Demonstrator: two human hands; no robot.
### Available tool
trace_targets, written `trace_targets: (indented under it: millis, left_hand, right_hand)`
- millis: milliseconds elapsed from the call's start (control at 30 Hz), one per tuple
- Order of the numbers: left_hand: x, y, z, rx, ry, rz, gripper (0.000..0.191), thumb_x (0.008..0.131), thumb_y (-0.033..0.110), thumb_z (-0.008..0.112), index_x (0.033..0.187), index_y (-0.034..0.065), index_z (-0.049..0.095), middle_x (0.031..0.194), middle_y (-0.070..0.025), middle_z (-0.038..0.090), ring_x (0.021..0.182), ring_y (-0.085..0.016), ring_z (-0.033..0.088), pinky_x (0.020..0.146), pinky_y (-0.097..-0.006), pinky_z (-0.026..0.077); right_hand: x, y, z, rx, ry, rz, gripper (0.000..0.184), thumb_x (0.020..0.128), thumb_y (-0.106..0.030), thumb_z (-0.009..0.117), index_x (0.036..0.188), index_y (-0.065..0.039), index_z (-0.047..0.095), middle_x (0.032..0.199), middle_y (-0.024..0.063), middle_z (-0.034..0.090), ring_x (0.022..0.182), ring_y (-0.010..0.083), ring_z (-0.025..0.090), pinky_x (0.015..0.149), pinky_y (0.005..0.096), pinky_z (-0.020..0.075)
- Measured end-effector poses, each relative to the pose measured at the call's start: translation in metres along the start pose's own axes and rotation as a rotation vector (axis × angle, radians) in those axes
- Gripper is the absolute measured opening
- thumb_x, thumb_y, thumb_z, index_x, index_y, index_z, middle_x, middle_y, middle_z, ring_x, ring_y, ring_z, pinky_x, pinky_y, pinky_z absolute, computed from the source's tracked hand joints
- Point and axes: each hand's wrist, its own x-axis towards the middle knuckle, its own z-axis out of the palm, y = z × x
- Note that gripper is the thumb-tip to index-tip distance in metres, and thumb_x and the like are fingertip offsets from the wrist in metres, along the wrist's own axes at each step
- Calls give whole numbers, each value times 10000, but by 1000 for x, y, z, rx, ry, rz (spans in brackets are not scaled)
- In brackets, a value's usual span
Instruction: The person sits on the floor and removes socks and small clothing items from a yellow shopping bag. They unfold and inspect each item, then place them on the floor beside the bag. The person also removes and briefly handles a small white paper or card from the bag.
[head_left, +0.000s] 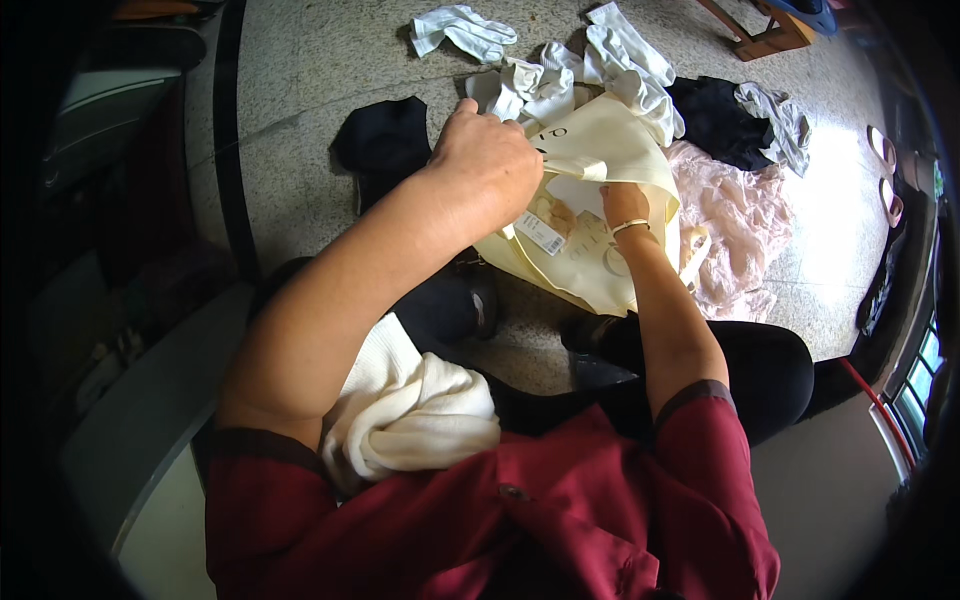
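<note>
A cream tote bag (626, 150) bearing printed letters lies tilted on the floor before my feet, its mouth facing me. My left hand (487, 161) is closed on the bag's left rim, with the fingertips hidden behind the fist. My right hand (626, 204), below a thin bracelet (631, 226), reaches into the mouth; its fingers are mostly hidden, so its grip is unclear. Inside the bag show a white tag (540, 232) with a printed code and a tan, crumpled item (557, 216). A cream knit cloth (420, 412) rests bunched on my lap.
White garments (551, 82) and another white piece (463, 31) lie beyond the bag. Black cloth (386, 135) is to its left. Pink fabric (739, 225), a black garment (716, 120) and a grey cloth (776, 120) lie right. Pale slippers (890, 202) and a wooden stool leg (772, 41) stand farther off.
</note>
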Motion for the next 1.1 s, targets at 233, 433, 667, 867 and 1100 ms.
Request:
trace_targets:
  millis: [233,433,667,867,1100]
  left_hand:
    - [4,-1,-5,-35,-71,5,141,745,113,572,737,71,707,843,-102,648,812,-243,617,771,-384,395]
    - [1,2,-7,-50,-97,2,160,754,99,558,779,71,713,883,-111,650,844,-250,619,791,-387,393]
    - [0,3,-8,-31,-125,5,180,769,94,561,863,90,715,939,-99,663,893,-253,633,859,-430,391]
    - [2,6,-10,-15,-175,26,198,775,86,562,901,94,714,962,-94,666,915,-250,639,890,-446,389]
    - [-1,7,-9,-2,-42,36,158,772,179,597,745,68,706,849,-102,638,811,-241,614,763,-374,403]
  right_hand:
    - [-30,4,-24,42,17,-86,161,817,-165,604,954,-82,587,1093,132,588,858,370,602,736,435,486]
    - [-46,-4,-44,173,76,86,184,820,-101,579,982,-18,552,997,248,585,894,432,574,785,462,466]
    - [-29,8,-38,620,202,208,354,800,-141,627,1127,-36,541,1016,205,626,836,398,608,773,402,486]
    - [-29,-3,-33,364,379,87,368,798,-76,607,1159,-64,538,1201,185,517,1049,367,528,883,409,440]
    - [-23,-21,-21,426,235,6,100,845,-167,591,914,-96,591,939,122,605,844,337,586,733,421,468]
